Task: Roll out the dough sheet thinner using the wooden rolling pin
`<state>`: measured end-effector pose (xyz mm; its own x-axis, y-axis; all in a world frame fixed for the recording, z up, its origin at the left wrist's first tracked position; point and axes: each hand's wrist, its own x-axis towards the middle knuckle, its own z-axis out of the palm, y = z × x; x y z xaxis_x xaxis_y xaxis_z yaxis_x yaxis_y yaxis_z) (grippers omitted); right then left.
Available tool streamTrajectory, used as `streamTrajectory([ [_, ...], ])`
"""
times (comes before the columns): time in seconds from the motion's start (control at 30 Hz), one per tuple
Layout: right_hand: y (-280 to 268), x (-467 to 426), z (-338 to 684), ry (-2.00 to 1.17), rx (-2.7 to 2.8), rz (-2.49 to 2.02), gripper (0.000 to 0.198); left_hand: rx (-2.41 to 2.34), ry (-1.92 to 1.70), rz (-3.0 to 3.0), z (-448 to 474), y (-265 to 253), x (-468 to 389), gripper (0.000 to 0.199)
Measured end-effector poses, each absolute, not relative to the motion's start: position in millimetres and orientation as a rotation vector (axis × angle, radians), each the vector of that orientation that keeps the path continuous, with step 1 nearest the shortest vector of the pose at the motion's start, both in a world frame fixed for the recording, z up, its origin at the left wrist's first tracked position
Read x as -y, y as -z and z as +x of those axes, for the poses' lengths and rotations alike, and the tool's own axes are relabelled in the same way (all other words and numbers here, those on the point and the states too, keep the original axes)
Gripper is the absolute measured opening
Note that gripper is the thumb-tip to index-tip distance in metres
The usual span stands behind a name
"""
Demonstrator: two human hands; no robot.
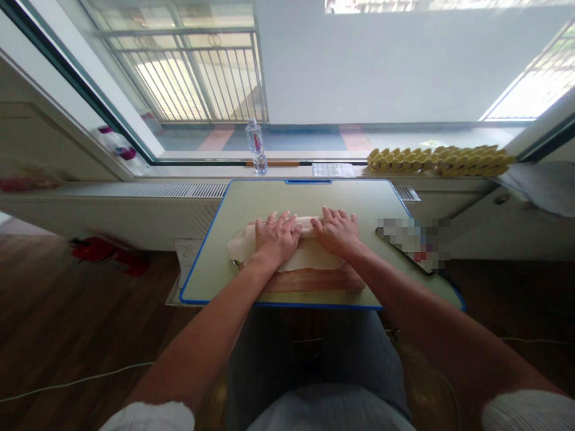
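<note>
A pale, thin sheet of dough (pixel 314 256) lies over a wooden board (pixel 314 281), its far part wrapped into a roll (pixel 306 224). My left hand (pixel 277 239) rests on the left part of the roll, palm down with fingers spread. On the right part of it lies my right hand (pixel 336 230), also flat with fingers apart. Whether a rolling pin is inside the roll is hidden. The sheet's left end (pixel 236 245) hangs past the board, and a small shiny bit shows beneath it.
A blue-edged folding table (pixel 215 263) carries the board. At its right lies a phone (pixel 406 248), partly pixelated. Along the windowsill stand a water bottle (pixel 256 146) and yellow egg trays (pixel 440 160). A red fire extinguisher (pixel 110 254) is on the floor at left.
</note>
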<state>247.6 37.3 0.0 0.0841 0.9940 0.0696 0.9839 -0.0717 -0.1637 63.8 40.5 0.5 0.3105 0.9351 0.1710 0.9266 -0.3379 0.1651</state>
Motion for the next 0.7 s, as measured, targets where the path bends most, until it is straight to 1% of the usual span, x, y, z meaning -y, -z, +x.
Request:
streamTrajectory([
  [0.13, 2, 1, 242, 0.017, 2.017, -2.144, 0.072, -1.737, -0.413, 2.522, 57, -2, -5, 0.057],
  [0.3, 10, 51, 238, 0.055, 2.078, -2.084, 0.073, -1.671, -0.396, 2.584, 45, -3, 45, 0.055],
  [0.4, 13, 67, 236, 0.062, 2.085, -2.084, 0.075, -1.668, -0.395, 2.606, 42, -3, 62, 0.056],
  [0.53, 8, 56, 235, 0.028, 2.056, -2.11, 0.073, -1.698, -0.394, 2.586, 46, -3, 50, 0.056],
  [0.7, 4, 10, 239, -0.003, 2.038, -2.095, 0.072, -1.719, -0.37, 2.531, 57, -2, 4, 0.058],
])
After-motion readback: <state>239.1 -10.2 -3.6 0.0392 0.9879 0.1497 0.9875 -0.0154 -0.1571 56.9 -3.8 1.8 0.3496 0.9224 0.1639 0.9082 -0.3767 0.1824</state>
